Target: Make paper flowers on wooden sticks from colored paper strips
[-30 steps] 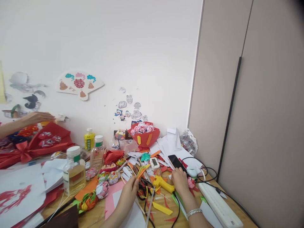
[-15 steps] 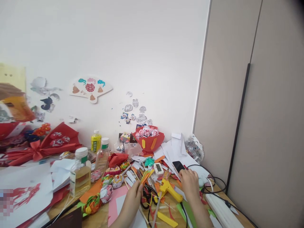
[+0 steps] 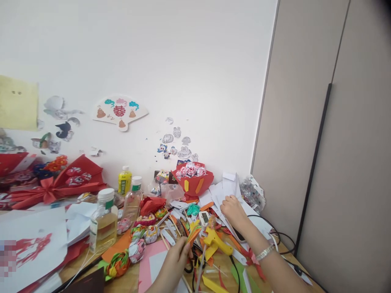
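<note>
My left hand is closed around a bunch of orange, yellow and green paper strips at the front middle of the table. Dark scissor-like handles lie beneath it, partly covered. My right hand is over the white paper sheets at the back right. Its fingers are curled inward, and whatever they may pinch is hidden. A phone shows partly under the right forearm. Between the hands lie a yellow hot glue gun and a small white digital timer.
Bottles stand on the left, beside crumpled paper flowers. A red bouquet is against the wall. Black cables run along the right near a white power strip. Paper scraps and sticks cover the middle.
My right hand has left the phone and moved up and slightly left onto the white papers. Another hand at the far left, holding something orange, is gone. My left hand still holds the strips.
</note>
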Demonstrator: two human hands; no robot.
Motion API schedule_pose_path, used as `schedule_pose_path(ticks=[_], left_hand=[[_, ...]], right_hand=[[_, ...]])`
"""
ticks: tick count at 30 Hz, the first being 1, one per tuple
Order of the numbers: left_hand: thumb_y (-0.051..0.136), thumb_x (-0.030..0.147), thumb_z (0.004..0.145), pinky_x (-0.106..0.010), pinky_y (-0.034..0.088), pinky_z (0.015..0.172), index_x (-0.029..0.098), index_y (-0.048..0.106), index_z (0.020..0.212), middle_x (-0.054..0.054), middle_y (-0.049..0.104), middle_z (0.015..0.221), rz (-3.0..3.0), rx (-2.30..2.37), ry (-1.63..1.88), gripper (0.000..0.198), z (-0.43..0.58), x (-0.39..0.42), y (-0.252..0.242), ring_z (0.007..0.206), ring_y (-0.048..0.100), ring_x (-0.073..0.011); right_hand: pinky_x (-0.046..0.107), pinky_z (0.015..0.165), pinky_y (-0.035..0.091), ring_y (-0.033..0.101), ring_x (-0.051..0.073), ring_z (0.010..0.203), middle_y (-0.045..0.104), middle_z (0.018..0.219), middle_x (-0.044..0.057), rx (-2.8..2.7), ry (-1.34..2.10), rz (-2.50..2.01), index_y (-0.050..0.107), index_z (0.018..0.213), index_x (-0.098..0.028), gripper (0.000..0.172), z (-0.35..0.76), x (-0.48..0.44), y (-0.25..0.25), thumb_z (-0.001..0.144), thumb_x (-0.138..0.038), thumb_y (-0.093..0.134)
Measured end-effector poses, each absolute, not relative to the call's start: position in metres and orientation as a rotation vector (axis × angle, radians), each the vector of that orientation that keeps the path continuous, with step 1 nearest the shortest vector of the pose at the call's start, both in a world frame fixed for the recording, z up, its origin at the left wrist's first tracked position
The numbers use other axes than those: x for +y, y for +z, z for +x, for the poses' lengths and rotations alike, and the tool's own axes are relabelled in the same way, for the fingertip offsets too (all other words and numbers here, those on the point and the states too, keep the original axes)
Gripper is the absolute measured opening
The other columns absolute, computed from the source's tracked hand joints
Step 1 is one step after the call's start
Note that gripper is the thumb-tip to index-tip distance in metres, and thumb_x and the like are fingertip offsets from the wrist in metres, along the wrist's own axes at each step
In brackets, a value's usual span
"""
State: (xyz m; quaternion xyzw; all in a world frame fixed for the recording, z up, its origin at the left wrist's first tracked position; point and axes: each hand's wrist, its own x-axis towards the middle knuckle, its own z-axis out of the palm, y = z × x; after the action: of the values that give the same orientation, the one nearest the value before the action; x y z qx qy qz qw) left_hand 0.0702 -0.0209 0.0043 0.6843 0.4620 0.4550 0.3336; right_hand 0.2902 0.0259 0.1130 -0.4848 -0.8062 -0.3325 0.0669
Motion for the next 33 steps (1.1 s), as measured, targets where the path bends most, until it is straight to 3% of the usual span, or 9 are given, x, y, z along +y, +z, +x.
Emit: schedule_pose_path(ticks=[2,8,12,16,20,24,28,33], left_hand=[[0.03,0.054,0.084,-0.024,0.038,0.057,0.02,0.051,0.073,0.001,0.052,0.062,1.829,1.097,1.1,0.042,0.073,-0.028,0.006,0.058,0.049,-0.0162],[0.038,0.046,0.084,-0.024,0.04,0.069,0.021,0.056,0.076,-0.002,0.062,0.079,1.969,1.004,0.946,0.032,0.077,-0.04,0.006,0.076,0.054,-0.0179],[0.037,0.047,0.082,-0.025,0.042,0.067,0.02,0.053,0.073,-0.002,0.061,0.075,1.857,1.062,1.06,0.033,0.076,-0.032,0.004,0.072,0.055,-0.0185],[0.034,0.058,0.078,-0.026,0.04,0.052,0.021,0.049,0.068,-0.001,0.057,0.065,1.651,1.129,1.188,0.041,0.071,-0.021,0.006,0.052,0.051,-0.0153],[0.037,0.067,0.071,-0.025,0.04,0.05,0.021,0.047,0.063,-0.001,0.057,0.062,1.566,1.129,1.306,0.048,0.068,-0.014,0.008,0.052,0.052,-0.0155],[0.038,0.074,0.066,-0.024,0.038,0.045,0.021,0.049,0.064,0.001,0.057,0.059,1.499,1.148,1.326,0.054,0.067,-0.011,0.005,0.047,0.048,-0.0138],[0.035,0.074,0.068,-0.023,0.035,0.044,0.021,0.048,0.061,0.003,0.053,0.052,1.514,1.188,1.344,0.055,0.065,-0.009,0.003,0.042,0.044,-0.0124],[0.036,0.063,0.077,-0.025,0.039,0.052,0.021,0.048,0.061,0.002,0.055,0.055,1.66,1.131,1.317,0.046,0.067,-0.019,0.01,0.052,0.051,-0.0153]], right_hand=[[0.031,0.073,0.029,0.053,0.02,0.082,0.066,0.074,0.007,-2.533,-0.992,-1.367,0.067,0.074,-0.015,0.014,0.276,0.031,0.13,0.079,-0.006,0.056],[0.031,0.075,0.03,0.052,0.021,0.09,0.067,0.078,0.01,-2.591,-0.912,-1.312,0.066,0.076,-0.014,0.015,0.257,0.041,0.17,0.081,-0.008,0.053],[0.031,0.073,0.031,0.055,0.023,0.091,0.067,0.083,0.013,-2.417,-0.805,-1.489,0.064,0.079,-0.013,0.013,0.261,0.042,0.175,0.084,-0.014,0.052],[0.026,0.056,0.029,0.059,0.018,0.07,0.067,0.079,0.009,-2.161,-0.594,-1.734,0.061,0.082,-0.015,0.019,0.271,0.038,0.139,0.089,-0.02,0.044],[0.022,0.048,0.025,0.055,0.013,0.054,0.065,0.064,0.002,-2.031,-0.354,-1.829,0.057,0.074,-0.017,0.021,0.278,0.037,0.084,0.087,-0.016,0.041],[0.02,0.051,0.031,0.058,0.013,0.063,0.065,0.072,0.002,-1.923,-0.213,-1.771,0.056,0.078,-0.018,0.024,0.271,0.034,0.049,0.087,-0.014,0.035],[0.023,0.059,0.038,0.059,0.018,0.068,0.065,0.073,0.004,-1.696,0.014,-1.429,0.058,0.077,-0.02,0.027,0.247,0.018,0.035,0.088,-0.028,0.035],[0.027,0.059,0.04,0.057,0.021,0.067,0.064,0.072,0.003,-1.612,0.438,-1.181,0.062,0.09,-0.021,0.03,0.215,-0.004,0.025,0.078,-0.047,0.054]])
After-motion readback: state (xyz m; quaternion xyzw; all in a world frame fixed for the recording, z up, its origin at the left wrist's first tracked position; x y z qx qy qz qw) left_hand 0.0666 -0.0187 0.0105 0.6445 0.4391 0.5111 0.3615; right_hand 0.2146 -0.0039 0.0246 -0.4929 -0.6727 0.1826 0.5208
